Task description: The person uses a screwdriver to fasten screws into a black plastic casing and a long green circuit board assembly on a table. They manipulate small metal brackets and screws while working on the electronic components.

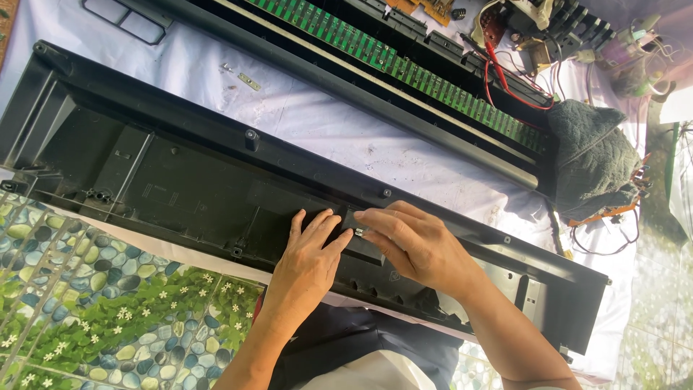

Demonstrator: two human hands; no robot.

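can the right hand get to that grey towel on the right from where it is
Probably yes. The right hand rests on the black plastic housing, and only the housing's low rim and bare white cloth lie between it and the grey towel; nothing tall blocks the way.
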